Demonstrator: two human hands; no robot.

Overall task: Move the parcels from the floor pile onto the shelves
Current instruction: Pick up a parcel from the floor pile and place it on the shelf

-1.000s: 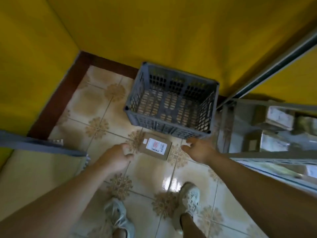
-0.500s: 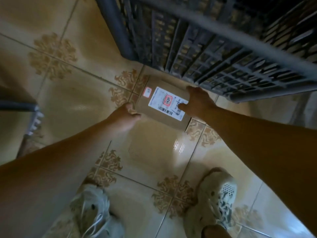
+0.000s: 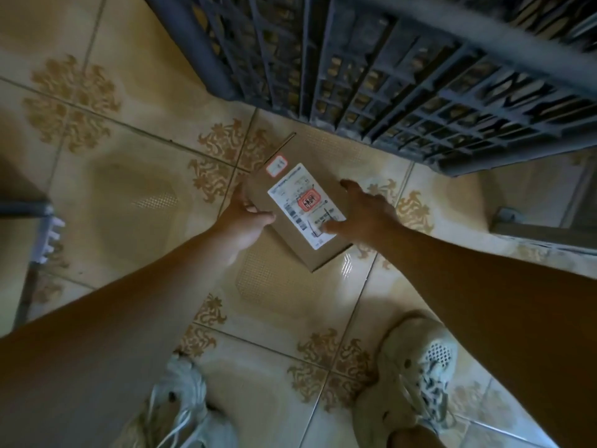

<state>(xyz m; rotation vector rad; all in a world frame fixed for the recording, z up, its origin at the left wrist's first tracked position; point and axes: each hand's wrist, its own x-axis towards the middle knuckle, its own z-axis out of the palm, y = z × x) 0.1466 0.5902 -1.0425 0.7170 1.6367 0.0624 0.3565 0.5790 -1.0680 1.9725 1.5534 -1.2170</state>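
Head view. Item: one brown cardboard parcel (image 3: 290,253), flat, low over the patterned tiled floor (image 3: 135,202), its far edge just beside the near wall of a dark grey plastic crate (image 3: 387,79); whether it rests on the tiles cannot be told. On its top face: a white shipping label (image 3: 298,192) with a red stamp, and a small red-bordered sticker (image 3: 277,165). Left hand (image 3: 245,218): grips the parcel's left edge, thumb on top, fingers curled round the side. Right hand (image 3: 365,211): spread over the right edge, thumb on the label; whether the fingers clasp underneath cannot be told. Two pale shoes (image 3: 416,376) below.
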